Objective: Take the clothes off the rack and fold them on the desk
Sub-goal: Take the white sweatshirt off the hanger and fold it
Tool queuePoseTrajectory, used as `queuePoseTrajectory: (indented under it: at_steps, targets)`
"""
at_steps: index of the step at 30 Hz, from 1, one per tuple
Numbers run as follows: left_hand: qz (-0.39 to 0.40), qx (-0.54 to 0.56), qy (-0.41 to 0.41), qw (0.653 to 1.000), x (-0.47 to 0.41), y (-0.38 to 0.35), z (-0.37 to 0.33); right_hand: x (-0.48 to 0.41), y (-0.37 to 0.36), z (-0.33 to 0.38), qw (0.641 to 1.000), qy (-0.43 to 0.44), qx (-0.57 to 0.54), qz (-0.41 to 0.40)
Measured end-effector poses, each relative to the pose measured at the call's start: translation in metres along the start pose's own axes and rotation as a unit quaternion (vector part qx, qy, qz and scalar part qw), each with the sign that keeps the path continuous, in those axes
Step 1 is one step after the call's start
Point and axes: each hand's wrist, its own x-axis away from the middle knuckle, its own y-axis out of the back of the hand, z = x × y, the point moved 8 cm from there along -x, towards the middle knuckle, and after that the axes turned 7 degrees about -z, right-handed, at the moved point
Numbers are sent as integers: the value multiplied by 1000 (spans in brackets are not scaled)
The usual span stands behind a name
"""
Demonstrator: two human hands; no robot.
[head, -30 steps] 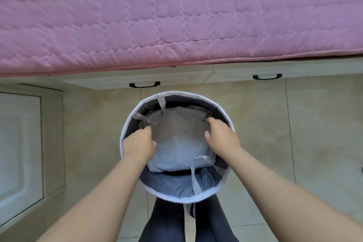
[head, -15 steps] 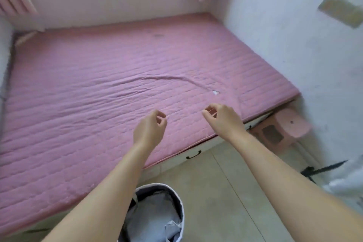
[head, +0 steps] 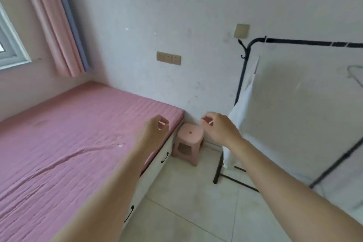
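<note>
A black clothes rack (head: 243,68) stands against the white wall at the right. A white garment (head: 240,116) hangs from it at its left end. An empty hanger (head: 355,73) shows faintly at the far right edge. My left hand (head: 152,129) is raised over the corner of the pink bed, fingers loosely curled and holding nothing. My right hand (head: 218,127) is raised beside it, just left of the white garment, fingers loosely curled, empty. No desk is in view.
A pink quilted bed (head: 68,133) with drawers fills the left. A small pink stool (head: 188,143) stands between the bed's corner and the rack's foot. Pink curtains (head: 59,25) hang at the window at upper left. Tiled floor (head: 186,212) lies in front.
Both hands left the grey clothes in the round basket on the floor and rose empty. The view swung up and right, from the basket to the bed, then to the rack.
</note>
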Motion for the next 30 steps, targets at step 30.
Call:
queuePoseTrajectory:
  at_steps: [30]
  targets:
    - [95, -12, -125, 987, -131, -372, -241, -135, 240, -326, 986, -114, 49, -108]
